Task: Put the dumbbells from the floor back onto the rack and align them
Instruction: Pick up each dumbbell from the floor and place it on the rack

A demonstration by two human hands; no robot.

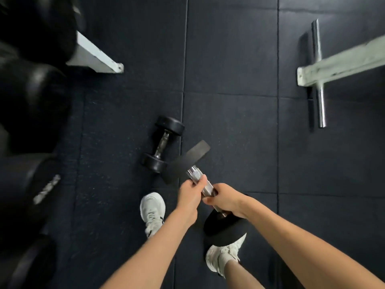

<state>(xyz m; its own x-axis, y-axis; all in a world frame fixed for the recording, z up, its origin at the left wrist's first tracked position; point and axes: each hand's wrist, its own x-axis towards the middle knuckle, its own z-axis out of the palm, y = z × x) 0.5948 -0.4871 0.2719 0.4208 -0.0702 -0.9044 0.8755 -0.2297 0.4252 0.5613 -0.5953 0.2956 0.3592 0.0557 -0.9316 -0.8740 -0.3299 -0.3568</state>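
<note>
work seems partway: our left hand (190, 193) and right hand (226, 200) clasp the big dumbbell (198, 177) by its handle; just beyond them a small dumbbell (161, 143) lies on the floor (229, 59), neither racked yet.

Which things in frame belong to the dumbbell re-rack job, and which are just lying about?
Job: large black chrome-handled dumbbell, gripped by left hand and right hand; small black round-headed dumbbell on floor; white rack leg, left.
Lying about: white metal beam with chrome rod, right; white sneakers.
</note>
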